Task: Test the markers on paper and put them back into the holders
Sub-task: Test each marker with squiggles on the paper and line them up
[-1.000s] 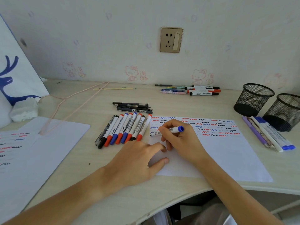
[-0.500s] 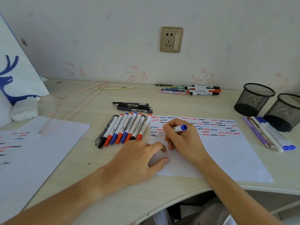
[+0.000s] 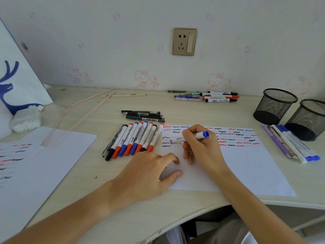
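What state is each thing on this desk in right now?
Right hand: grips the blue marker.
Blue marker: tilted, tip at the paper.
Left hand: rests flat on the paper's corner.
Paper: flat, top rows filled with squiggles.
Two mesh holders: upright, seemingly empty.
Marker row: lying side by side, capped.

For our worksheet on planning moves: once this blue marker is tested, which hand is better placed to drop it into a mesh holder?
The right hand: it already grips the blue marker, and both mesh holders stand on its side. The left hand rests on the paper.
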